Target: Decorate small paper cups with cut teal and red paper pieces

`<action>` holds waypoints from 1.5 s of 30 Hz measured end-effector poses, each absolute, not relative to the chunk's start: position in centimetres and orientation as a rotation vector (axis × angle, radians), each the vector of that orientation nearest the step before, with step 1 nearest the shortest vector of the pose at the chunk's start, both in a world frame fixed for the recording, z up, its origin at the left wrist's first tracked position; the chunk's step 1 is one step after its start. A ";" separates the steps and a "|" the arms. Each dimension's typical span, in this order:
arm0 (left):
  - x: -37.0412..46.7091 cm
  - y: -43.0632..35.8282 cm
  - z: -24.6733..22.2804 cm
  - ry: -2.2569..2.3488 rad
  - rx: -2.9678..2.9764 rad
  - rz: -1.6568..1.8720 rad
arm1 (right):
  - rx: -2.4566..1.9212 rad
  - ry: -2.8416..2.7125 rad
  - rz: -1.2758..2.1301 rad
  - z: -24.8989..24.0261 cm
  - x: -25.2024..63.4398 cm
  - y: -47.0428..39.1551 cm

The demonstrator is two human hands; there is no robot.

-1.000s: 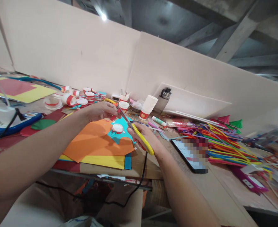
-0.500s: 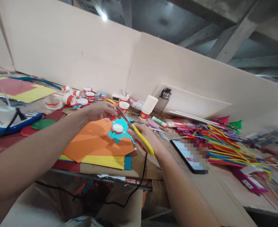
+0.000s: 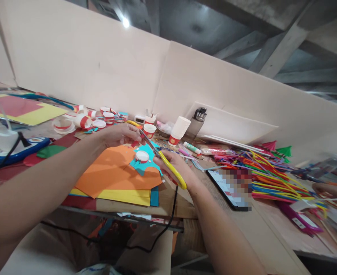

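Note:
My right hand (image 3: 175,166) is wrapped round the yellow handles of a pair of scissors (image 3: 172,168), whose blades point up and left. At the blade tips, my left hand (image 3: 125,134) has its fingers pinched together; whatever they hold is too small to make out. Beneath the hands lie cut turquoise paper (image 3: 142,168) with a small white-topped cup piece (image 3: 142,156) on it, and orange paper (image 3: 108,172) over yellow sheets (image 3: 125,195).
Paper cups (image 3: 179,130), a bottle (image 3: 196,122) and cut cup pieces (image 3: 99,124) stand behind. Right are a phone (image 3: 228,191), coloured pipe cleaners (image 3: 271,175) and another person's hand (image 3: 328,190). A power strip (image 3: 22,151) lies left.
The other person's hand at the right has shifted slightly. My hands and the scissors have hardly moved.

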State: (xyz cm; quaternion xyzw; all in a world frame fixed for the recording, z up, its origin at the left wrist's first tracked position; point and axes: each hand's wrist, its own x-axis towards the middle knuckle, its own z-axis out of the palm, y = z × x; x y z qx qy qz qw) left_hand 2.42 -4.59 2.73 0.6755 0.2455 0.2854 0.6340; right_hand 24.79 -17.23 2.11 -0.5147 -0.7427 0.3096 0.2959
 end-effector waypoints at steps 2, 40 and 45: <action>2.5 -4.8 2.9 0.573 1.556 0.659 | -1.377 -1.965 0.828 2.1 24.8 -17.3; 8.5 -8.1 -1.7 0.557 1.179 0.950 | -1.315 -1.586 0.536 -0.9 23.4 -15.1; 8.5 -7.9 -2.0 0.552 1.203 0.935 | -1.305 -1.541 0.548 -1.3 23.2 -14.5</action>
